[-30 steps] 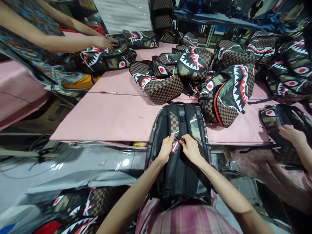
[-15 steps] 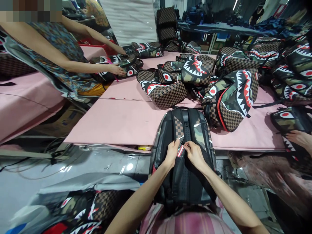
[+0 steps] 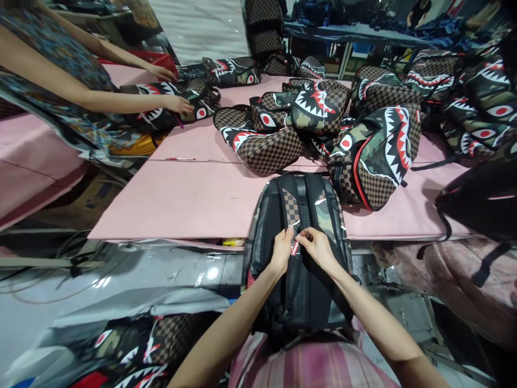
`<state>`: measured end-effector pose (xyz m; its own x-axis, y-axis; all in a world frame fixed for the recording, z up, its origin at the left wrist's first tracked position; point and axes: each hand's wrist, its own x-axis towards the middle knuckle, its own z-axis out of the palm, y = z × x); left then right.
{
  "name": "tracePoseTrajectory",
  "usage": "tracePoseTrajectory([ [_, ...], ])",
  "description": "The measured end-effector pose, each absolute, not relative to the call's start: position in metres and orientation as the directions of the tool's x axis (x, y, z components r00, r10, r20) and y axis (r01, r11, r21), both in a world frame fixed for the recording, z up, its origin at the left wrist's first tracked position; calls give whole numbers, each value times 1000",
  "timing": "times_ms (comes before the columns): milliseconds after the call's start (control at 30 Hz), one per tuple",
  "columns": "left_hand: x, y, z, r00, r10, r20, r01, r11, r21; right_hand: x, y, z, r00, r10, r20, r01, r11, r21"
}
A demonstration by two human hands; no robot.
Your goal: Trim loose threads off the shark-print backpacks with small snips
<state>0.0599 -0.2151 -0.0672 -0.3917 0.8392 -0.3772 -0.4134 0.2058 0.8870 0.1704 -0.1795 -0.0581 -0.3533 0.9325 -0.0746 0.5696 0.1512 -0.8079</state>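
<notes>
A black-backed backpack [image 3: 323, 291] stands upright against the table's front edge, its padded back and straps facing me. Checkered and camouflage panels show on its upper part. My left hand [image 3: 283, 250] is closed with its thumb along a shoulder strap. Close beside it, my right hand [image 3: 319, 247] pinches at the top of a small red-and-white tag [image 3: 295, 247] hanging between both hands. Something small and dark shows among the right fingers; I cannot make it out.
Several shark-mouth backpacks [image 3: 377, 156] lie on the pink table [image 3: 194, 199]. At the left a co-worker's hands [image 3: 181, 104] rest on another backpack. A dark bag [image 3: 480, 199] is at the right edge. More bags [image 3: 173, 334] lie low at the left. A pen [image 3: 180, 159] lies on the table.
My right fingertips have come closer to the left hand, onto the tag's top. The view has shifted slightly. At right, a dark bag's back now shows where a shark-face bag and a hand were.
</notes>
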Motion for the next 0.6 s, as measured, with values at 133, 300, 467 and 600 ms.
tracePoseTrajectory([
  [133, 58, -214, -71, -385, 835, -393, -447, 205, 871, 166, -184, -59, -396, 915, 73, 571, 307, -761],
  [300, 52, -212, -77, -362, 833, -419, -471, 225, 853, 166, -226, -53, -651, 737, 182, 437, 559, -705],
  [467, 50, -213, -80, -232, 846, -481, -588, 271, 762, 184, -276, -39, -863, 505, 19, 245, 451, -859],
  [600, 50, -215, -78, -226, 840, -494, -600, 279, 750, 196, -262, -42, -695, 718, 39, 389, 421, -819],
])
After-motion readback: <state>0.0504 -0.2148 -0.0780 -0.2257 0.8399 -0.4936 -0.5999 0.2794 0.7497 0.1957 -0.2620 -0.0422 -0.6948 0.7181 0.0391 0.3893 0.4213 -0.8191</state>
